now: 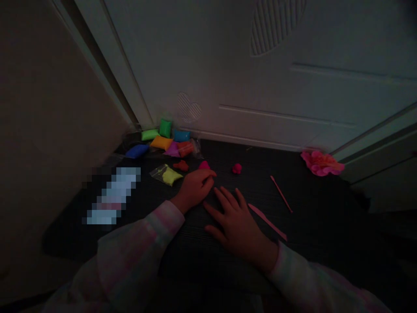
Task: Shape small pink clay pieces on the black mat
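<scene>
My left hand [194,187] rests on the dark table with its fingers curled closed; whatever may be inside them is hidden. Just behind it shows part of a pink lump of clay [204,165], and I cannot tell whether the two touch. My right hand [235,222] lies palm down with fingers spread, its fingertips close to the left hand. To its right is a pink plastic modelling knife [267,221], and farther off a thin pink modelling stick [282,194]. A small dark-pink clay piece [236,168] sits beyond the right fingertips.
Several coloured clay packets [162,142] lie at the back left, by the white door [228,78]. Nearer are an opened yellow clay bag [171,175] and an orange clay piece [181,165]. A blurred bright phone-like rectangle [114,195] lies left. A pink ruffled flower [322,163] is at right.
</scene>
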Available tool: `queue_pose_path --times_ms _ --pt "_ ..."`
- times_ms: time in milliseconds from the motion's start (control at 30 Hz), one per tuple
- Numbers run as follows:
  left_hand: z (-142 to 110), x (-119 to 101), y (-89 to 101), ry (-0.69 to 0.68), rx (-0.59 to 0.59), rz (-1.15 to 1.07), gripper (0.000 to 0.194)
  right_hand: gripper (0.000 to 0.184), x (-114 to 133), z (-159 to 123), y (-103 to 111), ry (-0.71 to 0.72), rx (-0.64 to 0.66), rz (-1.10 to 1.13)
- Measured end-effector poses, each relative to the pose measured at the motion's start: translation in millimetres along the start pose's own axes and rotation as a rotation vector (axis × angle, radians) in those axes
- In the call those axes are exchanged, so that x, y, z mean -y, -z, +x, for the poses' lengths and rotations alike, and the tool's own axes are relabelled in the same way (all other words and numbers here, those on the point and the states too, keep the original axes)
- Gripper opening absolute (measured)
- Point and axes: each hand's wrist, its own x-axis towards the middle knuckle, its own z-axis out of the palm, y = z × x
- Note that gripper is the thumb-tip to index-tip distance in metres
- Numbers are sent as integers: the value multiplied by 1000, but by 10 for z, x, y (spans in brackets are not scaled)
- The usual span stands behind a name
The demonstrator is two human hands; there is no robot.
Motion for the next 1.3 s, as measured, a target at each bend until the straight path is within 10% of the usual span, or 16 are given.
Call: queue_pose_path --times_ms 567,800,1033,1300 --pt "-15 -23 44 -11 50 -62 16 15 -199 104 -82 -75 -232 159" --pt "-39 -85 123 -166 421 27 15 29 -510 -30 196 -88 -99 253" --pt "-9 -166 216 -177 702 98 45 18 -869 -273 602 -537 454 275" --pt "-12 -143 202 -195 748 51 18 29 -660 -217 489 -456 339 35"
